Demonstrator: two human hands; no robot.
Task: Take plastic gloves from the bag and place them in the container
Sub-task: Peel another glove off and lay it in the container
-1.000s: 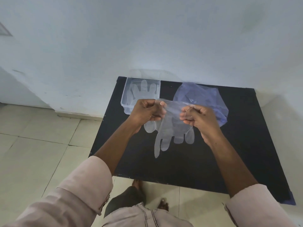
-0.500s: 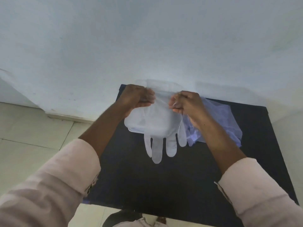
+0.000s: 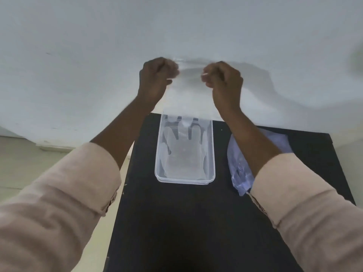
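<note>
A clear plastic glove [image 3: 185,99] hangs stretched between my two hands, held by its cuff high in front of the wall. My left hand [image 3: 157,77] pinches the cuff's left corner and my right hand [image 3: 224,79] pinches the right corner. The glove's fingers hang down into the far end of the clear rectangular container [image 3: 184,180], which stands on the black table [image 3: 176,222] and holds flat gloves. The bluish plastic bag [image 3: 238,163] lies to the container's right, partly hidden by my right forearm.
A pale wall [image 3: 176,26] rises directly behind the table's far edge. Tiled floor [image 3: 23,163] shows to the left of the table. My long pink sleeves fill both lower corners.
Both hands have lifted the glove up and forward, from above the table's middle to over the container. The camera has moved closer, so the container now shows in full.
</note>
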